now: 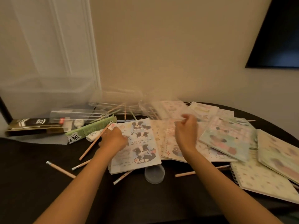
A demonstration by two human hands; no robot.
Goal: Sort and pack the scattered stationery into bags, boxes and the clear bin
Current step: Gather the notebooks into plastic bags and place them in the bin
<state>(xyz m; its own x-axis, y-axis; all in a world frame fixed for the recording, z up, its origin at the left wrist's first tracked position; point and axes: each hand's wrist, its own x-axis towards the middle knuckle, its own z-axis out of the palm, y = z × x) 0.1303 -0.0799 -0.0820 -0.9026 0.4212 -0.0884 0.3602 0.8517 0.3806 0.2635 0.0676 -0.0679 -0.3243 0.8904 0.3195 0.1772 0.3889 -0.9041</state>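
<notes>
Hands (113, 139) (186, 131): two, above scattered pencils (60, 169).

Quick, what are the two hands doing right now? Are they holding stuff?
Left hand: closed, its grip on a pencil, resting over the dog notebook.
Right hand: fingers pinched above the notebooks, but too blurred to tell what it holds, if anything.
</notes>
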